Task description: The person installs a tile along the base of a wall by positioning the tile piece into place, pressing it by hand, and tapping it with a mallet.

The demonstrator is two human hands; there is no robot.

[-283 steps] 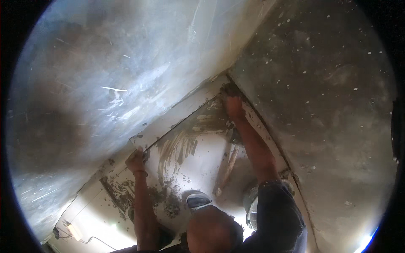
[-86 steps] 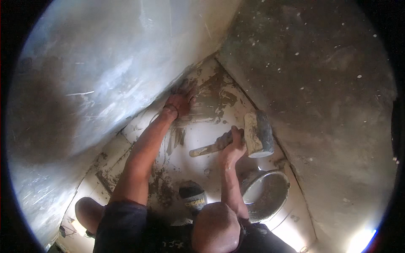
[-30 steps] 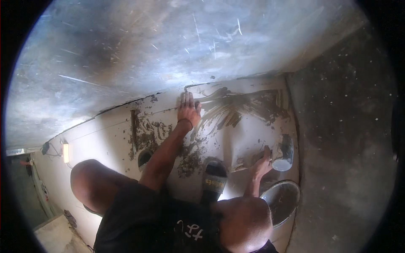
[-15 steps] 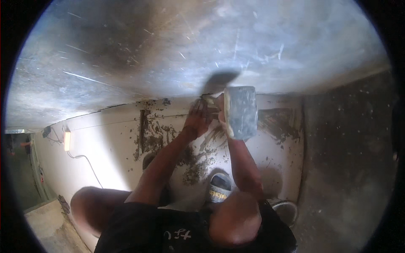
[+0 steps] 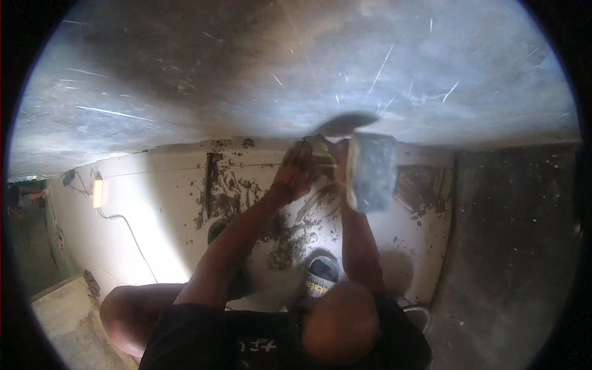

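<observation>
In the middle, my right hand (image 5: 341, 161) is closed round a flat rectangular plastering trowel (image 5: 373, 174). The trowel's grey, smeared face is tilted up and hides most of my fingers. My left hand (image 5: 297, 169) is just to its left, low by the wall's foot, its dusty fingers stretched toward the wall. Between the hands is a pale, narrow piece (image 5: 321, 145), too blurred to name. Under both hands a white board-like surface (image 5: 277, 209) carries brown-grey smears of mortar.
Ahead rises a grey, damp-looking plastered wall (image 5: 246, 80) with pale scratches; another dark grey wall (image 5: 512, 222) stands at the right. At the left a lit lamp (image 5: 97, 192) trails a cable (image 5: 132, 233). My sandalled foot (image 5: 324, 268) rests on the white surface. Behind my right arm is a curved metallic rim (image 5: 421, 313).
The trowel has moved right and slightly down with my right hand. My left hand has shifted a little to the right, and the view has moved slightly.
</observation>
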